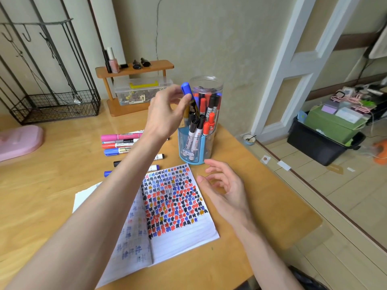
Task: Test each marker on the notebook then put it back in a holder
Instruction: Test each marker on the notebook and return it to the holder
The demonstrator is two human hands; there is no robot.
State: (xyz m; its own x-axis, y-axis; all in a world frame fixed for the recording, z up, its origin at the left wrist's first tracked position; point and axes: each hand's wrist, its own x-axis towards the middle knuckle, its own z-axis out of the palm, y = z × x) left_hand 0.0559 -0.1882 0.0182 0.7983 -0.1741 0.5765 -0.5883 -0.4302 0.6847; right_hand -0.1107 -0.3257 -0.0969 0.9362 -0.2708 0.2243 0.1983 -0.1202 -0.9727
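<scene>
The left hand (165, 111) pinches a blue-capped marker (186, 90) between thumb and fingers, tilted, just above the blue pen holder (191, 151). The holder is crowded with upright black and red markers. A clear plastic jar (206, 84) of more markers stands right behind it. The right hand (226, 185) hovers with relaxed fingers, holding nothing, just in front of the holder. The open notebook (178, 206), filled with coloured marks, lies in front of the holder. Loose markers (121, 143) lie left of it, partly hidden by the left forearm.

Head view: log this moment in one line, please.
left hand: grips blue-capped marker at blue holder | right hand: open, holds nothing, beside notebook | loose markers: lying left of holder
</scene>
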